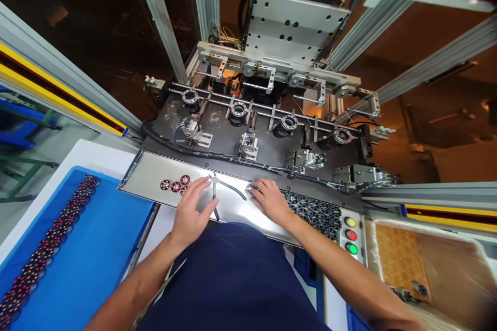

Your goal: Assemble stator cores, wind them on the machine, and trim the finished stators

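My left hand (193, 212) is over the metal tray (229, 199), its thumb apart from its fingers and nothing in its grasp. Just beyond its fingertips lie several small round motor stators (176, 186) in red and black. Diagonal cutters (216, 191) with dark handles rest on the tray, jaws pointing away, close to that hand's thumb. My right hand (272, 202) bends its fingers down onto a small round silvery part (249, 190) at the tray's middle. Those fingers partly cover the part. To its right, many dark round parts (310, 209) are packed in rows.
Ahead stands a machine with several round fixtures (238, 111) under a metal plate (295, 28). A panel with yellow, red and green buttons (351, 235) is at the right. A blue bin (116, 238) with rows of stators stands left. Yellow light-curtain bars (66, 95) flank the opening.
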The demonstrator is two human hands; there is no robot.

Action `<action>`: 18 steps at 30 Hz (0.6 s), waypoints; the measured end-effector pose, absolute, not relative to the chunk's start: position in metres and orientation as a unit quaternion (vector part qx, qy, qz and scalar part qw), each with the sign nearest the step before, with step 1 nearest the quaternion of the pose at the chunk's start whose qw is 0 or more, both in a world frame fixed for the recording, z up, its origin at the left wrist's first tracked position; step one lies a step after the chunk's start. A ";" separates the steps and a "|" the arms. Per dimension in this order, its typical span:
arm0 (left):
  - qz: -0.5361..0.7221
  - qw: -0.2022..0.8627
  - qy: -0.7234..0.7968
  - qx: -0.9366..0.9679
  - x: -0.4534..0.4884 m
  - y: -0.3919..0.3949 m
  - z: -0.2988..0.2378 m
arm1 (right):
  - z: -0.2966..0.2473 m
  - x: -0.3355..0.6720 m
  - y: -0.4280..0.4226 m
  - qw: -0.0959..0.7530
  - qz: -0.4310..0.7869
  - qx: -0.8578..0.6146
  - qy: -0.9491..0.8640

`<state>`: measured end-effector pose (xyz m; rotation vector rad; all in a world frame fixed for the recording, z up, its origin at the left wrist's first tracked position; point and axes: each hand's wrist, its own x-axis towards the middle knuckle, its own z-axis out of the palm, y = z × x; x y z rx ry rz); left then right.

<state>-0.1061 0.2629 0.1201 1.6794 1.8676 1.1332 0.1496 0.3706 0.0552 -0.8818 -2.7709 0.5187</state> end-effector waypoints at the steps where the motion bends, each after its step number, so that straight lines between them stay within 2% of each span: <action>1: 0.408 0.212 0.664 0.590 -0.104 0.262 0.121 | 0.058 0.147 0.372 0.085 0.175 -0.291 -0.937; 8: 0.432 0.321 0.699 0.471 -0.107 0.236 0.123 | 0.064 0.141 0.393 0.091 0.185 -0.218 -0.954; 12: 0.444 0.455 0.661 0.399 -0.102 0.239 0.135 | 0.098 0.126 0.395 0.174 0.191 -0.178 -0.949; 15: 0.477 0.572 0.571 0.344 -0.091 0.250 0.151 | 0.146 0.104 0.384 0.248 0.202 -0.137 -0.937; 18: 0.526 0.639 0.477 0.297 -0.081 0.256 0.167 | 0.187 0.084 0.367 0.304 0.224 -0.086 -0.922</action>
